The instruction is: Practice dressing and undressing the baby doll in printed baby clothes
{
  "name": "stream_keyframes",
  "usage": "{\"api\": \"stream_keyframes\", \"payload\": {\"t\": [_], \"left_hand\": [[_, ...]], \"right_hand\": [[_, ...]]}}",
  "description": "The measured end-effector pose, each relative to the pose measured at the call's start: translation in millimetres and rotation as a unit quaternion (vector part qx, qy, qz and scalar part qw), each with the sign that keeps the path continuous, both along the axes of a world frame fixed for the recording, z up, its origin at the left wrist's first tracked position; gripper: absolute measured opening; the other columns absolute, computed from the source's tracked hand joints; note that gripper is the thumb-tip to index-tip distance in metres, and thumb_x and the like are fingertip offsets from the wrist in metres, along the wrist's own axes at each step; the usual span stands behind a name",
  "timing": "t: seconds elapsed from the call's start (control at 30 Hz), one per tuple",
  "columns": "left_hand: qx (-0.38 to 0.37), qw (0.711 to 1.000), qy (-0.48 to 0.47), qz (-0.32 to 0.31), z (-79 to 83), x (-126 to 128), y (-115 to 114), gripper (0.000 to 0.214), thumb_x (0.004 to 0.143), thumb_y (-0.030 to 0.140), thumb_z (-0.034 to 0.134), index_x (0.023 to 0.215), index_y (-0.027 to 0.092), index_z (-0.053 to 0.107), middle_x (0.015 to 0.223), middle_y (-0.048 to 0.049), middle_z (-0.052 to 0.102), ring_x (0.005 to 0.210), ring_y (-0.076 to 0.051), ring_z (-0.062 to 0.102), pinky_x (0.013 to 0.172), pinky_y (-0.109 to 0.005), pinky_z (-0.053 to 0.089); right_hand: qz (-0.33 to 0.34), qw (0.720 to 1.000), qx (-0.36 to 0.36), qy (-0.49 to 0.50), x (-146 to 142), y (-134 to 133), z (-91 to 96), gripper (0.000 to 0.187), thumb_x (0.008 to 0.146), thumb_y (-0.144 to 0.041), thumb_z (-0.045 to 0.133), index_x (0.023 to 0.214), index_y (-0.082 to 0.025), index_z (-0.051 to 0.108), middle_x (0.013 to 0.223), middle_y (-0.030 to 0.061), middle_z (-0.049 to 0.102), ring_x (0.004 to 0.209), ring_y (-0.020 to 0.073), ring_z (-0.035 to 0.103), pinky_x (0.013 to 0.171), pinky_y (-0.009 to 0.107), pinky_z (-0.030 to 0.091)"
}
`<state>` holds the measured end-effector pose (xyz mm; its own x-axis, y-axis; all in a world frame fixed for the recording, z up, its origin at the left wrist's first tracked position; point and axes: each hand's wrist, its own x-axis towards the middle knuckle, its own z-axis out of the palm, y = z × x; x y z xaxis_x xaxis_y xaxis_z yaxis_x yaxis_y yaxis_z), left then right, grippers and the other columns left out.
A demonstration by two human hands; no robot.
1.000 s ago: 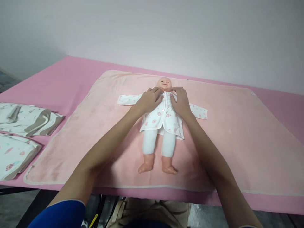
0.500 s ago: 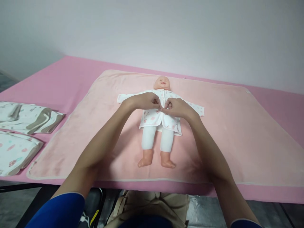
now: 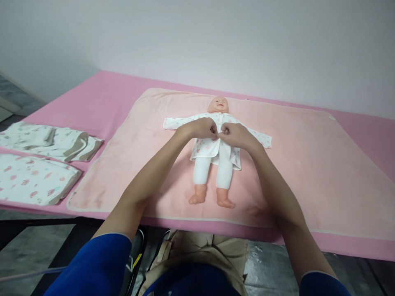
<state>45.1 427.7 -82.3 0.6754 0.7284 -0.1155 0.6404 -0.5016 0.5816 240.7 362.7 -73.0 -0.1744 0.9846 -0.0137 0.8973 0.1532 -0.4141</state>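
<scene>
A baby doll (image 3: 218, 105) lies on its back, feet toward me, in a white printed baby jacket (image 3: 203, 149) with both sleeves spread out. Over the chest, my left hand (image 3: 206, 128) pinches the jacket's front edge on the left side of the opening. Just beside it, my right hand (image 3: 233, 134) is closed on the other front edge. The fingertips of both hands nearly meet at the middle of the front. Below them the jacket's lower front parts, showing the doll's white legs (image 3: 224, 172). Any fastener between the fingers is hidden.
A pink blanket (image 3: 138, 164) lies under the doll on a pink-covered table (image 3: 123, 88). At the left are folded printed clothes (image 3: 33, 179) and another folded pile with grey-brown trim (image 3: 70, 142). A pale wall (image 3: 216, 45) stands behind the table.
My view has shifted, so more of the folded clothes shows. The right front panel of the jacket has been lifted aside at the bottom, widening the gap. Both hands stay pinched at the chest.
</scene>
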Motion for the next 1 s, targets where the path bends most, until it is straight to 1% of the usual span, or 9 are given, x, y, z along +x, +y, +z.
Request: {"api": "stream_keyframes", "payload": {"t": [0.13,0.23,0.33,0.53,0.6,0.7,0.83,0.9,1.0], "left_hand": [[-0.031,0.998,-0.056,0.01,-12.5,-5,-4,0.015,0.085,0.033,0.07,0.094,0.021,0.075,0.098,-0.0086,0.077,0.09,-0.027,0.071,0.076,-0.04,0.052],[0.06,0.993,-0.101,0.009,-25.6,-18,-22,0.024,0.087,0.031,0.068,0.108,0.02,0.072,0.111,-0.0118,0.072,0.103,-0.029,0.069,0.089,-0.044,0.056],[0.109,0.988,-0.104,-0.026,-30.8,-41,-59,0.035,0.092,0.034,0.066,0.125,0.021,0.069,0.124,-0.0144,0.068,0.113,-0.031,0.067,0.097,-0.045,0.056],[0.011,0.997,-0.045,-0.061,-19.6,-98,-150,0.047,0.102,0.047,0.06,0.144,0.026,0.062,0.11,-0.0087,0.077,0.09,-0.024,0.071,0.079,-0.036,0.055],[0.029,0.998,-0.051,0.012,-17.9,-129,-166,0.049,0.103,0.053,0.059,0.143,0.025,0.062,0.112,-0.0092,0.078,0.091,-0.024,0.072,0.081,-0.038,0.056],[0.119,0.968,-0.023,0.219,-20.2,-201,-177,0.053,0.099,0.068,0.058,0.128,0.024,0.065,0.119,-0.0124,0.076,0.101,-0.028,0.071,0.089,-0.042,0.058],[0.138,0.829,0.2,0.505,-35.0,-309,-194,0.074,0.089,0.085,0.059,0.12,0.017,0.059,0.135,-0.02,0.069,0.126,-0.039,0.062,0.104,-0.053,0.054],[0.092,0.787,0.246,0.558,-47.9,-345,-209,0.094,0.085,0.091,0.057,0.137,0.013,0.048,0.156,-0.0262,0.056,0.137,-0.043,0.054,0.11,-0.056,0.05],[0.071,0.787,0.245,0.562,-66.3,-368,-231,0.089,0.091,0.092,0.043,0.135,0.015,0.044,0.157,-0.0231,0.052,0.135,-0.039,0.05,0.109,-0.051,0.047]], "right_hand": [[-0.017,1.0,0.015,-0.012,-1,-8,-4.0,0.023,0.093,-0.032,0.064,0.081,-0.025,0.047,0.08,0.0033,0.065,0.073,0.0223,0.055,0.067,0.036,0.035],[-0.003,0.999,0.038,-0.015,-5,-38,-9.8,0.026,0.098,-0.038,0.064,0.083,-0.025,0.047,0.087,0.0049,0.067,0.074,0.0227,0.057,0.067,0.036,0.036],[0.044,0.999,0.023,0.018,-12,-89,-16.7,0.023,0.1,-0.042,0.065,0.087,-0.025,0.055,0.092,0.005,0.071,0.076,0.0234,0.062,0.066,0.036,0.04],[0.152,0.983,0.001,0.102,-19,-204,-37.9,0.011,0.104,-0.035,0.063,0.095,-0.028,0.063,0.094,0.0041,0.073,0.088,0.0262,0.07,0.076,0.04,0.052],[0.151,0.98,0.0,0.133,-15,-237,-45.5,0.007,0.106,-0.034,0.061,0.102,-0.029,0.064,0.097,0.0041,0.073,0.09,0.0263,0.071,0.08,0.042,0.054],[0.159,0.974,-0.019,0.161,-5,-281,-56.6,0.008,0.109,-0.035,0.059,0.104,-0.031,0.065,0.093,0.004,0.071,0.086,0.0266,0.07,0.079,0.045,0.056],[0.146,0.971,-0.003,0.187,8,-335,-76.1,0.011,0.11,-0.038,0.059,0.102,-0.032,0.065,0.091,0.0051,0.07,0.084,0.0283,0.068,0.077,0.049,0.057],[0.12,0.972,0.021,0.2,10,-358,-88.4,0.013,0.11,-0.039,0.058,0.1,-0.032,0.063,0.088,0.0046,0.069,0.081,0.028,0.067,0.076,0.049,0.057],[0.092,0.972,0.048,0.209,7,-385,-104.8,0.017,0.111,-0.039,0.056,0.097,-0.031,0.062,0.084,0.0037,0.068,0.077,0.0272,0.064,0.075,0.049,0.055]]}}
